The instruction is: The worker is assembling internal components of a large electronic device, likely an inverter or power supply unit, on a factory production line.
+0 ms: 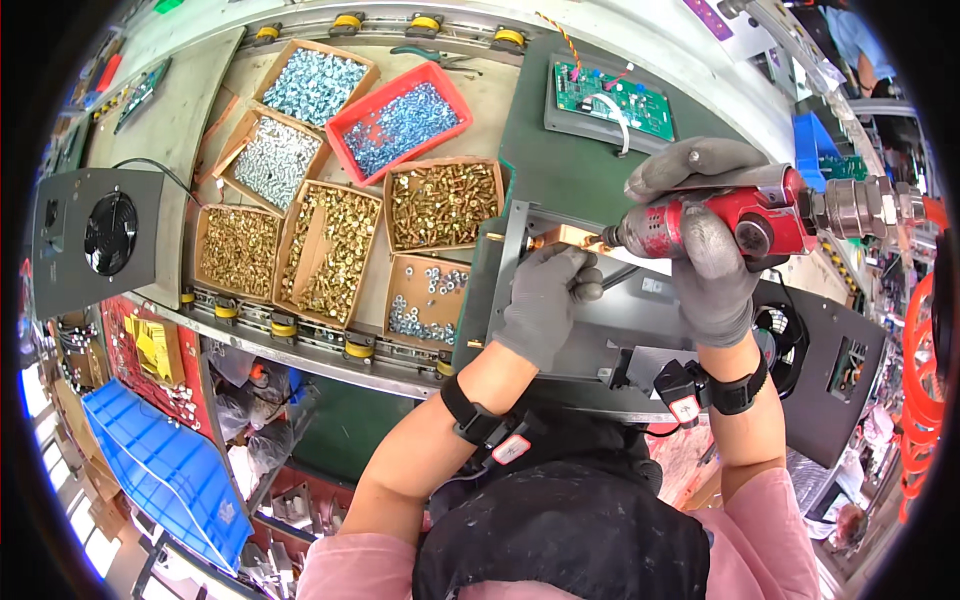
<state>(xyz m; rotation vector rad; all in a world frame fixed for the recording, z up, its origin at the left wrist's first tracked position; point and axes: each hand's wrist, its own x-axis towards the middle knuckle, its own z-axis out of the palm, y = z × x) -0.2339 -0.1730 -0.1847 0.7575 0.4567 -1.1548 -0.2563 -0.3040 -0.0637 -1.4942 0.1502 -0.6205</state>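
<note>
My right hand [712, 285], in a grey work glove, is wrapped round a red air screwdriver [785, 228]. The tool lies nearly level, its nose pointing left toward a copper-coloured piece [567, 236] at the grey metal housing [510, 262]. Just below that piece is my left hand [545, 305], gloved too, its fingers curled together close to the tool's tip. Whatever those fingers pinch is hidden. Both hands are over the housing, which lies on a dark green board [540, 190].
Left of the housing stand cardboard boxes of brass-coloured screws [340, 240], a red tray [345, 130] of bluish screws, and a box of nuts [430, 300]. A green circuit board [620, 100] sits beyond. Fan panels [60, 240] flank both sides; a red coiled hose [920, 390] hangs right.
</note>
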